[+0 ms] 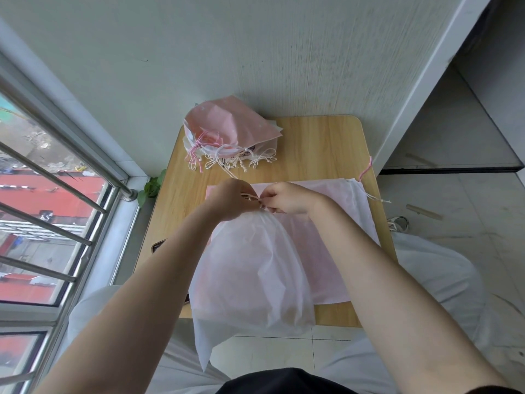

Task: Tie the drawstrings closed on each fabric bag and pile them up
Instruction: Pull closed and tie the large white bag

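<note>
**Drawstring Tie at Mid-Bench**

Left hand [230,199] and right hand [284,201] pinched on the drawstring [250,197] at the gathered neck of a white bag [250,277]. Bag bottom overhanging the near bench [321,143] edge. Beneath it, flat pink and white bags [329,245] reaching the right edge. Pile of tied bags [230,135] at the far left corner, against the wall. Bare wood only between pile and hands. Bag contents not discernible.

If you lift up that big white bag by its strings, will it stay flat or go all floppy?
Probably floppy: the white bag is thin, creased cloth that already droops over the table edge. It likely weighs little, since light shows through it. The gathered neck, where both hands pinch the drawstring, should hold together.
</note>
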A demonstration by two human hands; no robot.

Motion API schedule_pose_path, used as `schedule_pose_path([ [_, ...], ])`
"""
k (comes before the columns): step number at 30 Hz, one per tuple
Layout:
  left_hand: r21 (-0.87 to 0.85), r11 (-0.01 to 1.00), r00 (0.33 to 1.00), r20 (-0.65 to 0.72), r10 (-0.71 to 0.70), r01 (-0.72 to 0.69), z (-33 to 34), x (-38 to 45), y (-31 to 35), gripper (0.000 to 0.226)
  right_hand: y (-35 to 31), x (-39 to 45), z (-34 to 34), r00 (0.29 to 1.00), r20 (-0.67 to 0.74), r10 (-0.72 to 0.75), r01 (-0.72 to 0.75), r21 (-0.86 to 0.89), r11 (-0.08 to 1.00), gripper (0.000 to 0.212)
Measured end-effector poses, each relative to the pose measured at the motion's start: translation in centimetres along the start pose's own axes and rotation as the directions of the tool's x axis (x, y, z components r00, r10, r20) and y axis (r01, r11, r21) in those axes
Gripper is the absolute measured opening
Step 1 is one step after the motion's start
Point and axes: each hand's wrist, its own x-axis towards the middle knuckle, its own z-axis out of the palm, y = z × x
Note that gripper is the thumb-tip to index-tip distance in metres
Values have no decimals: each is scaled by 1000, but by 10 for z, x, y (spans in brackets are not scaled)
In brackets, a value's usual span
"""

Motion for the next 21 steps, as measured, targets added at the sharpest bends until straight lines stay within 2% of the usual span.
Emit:
schedule_pose_path([
  [3, 72, 989, 982, -133, 135, -126, 3, -2, -8, 30, 8, 1, 0, 992, 96, 80, -106, 302, 947, 22],
  [5, 131, 980, 952, -247, 179, -150, 3, -5, -7, 40, 12, 3, 1, 984, 132, 118, -162, 405, 900, 24],
  [7, 142, 980, 941, -290, 175, -138, 5, -9, -3, 42, 12, 3, 2, 979, 143, 143, -195, 477, 857, 26],
  [11, 35, 996, 979, -186, 85, -80, 8, -12, 3, 12, 10, 4, 2, 975, 144, 169, -221, 550, 805, 32],
  [14, -41, 998, 988, -146, 48, -54, 11, -12, 3, 19, 13, 6, 1, 975, 129, 182, -222, 559, 799, 37],
  [18, -10, 1000, 985, -172, 22, -24, 9, -8, 8, 15, 17, 8, 3, 981, 107, 162, -195, 551, 812, 44],
  [21, -64, 998, 992, -123, -37, 29, 4, -5, 10, 13, 21, 8, 0, 990, 105, 93, -137, 568, 812, 33],
])
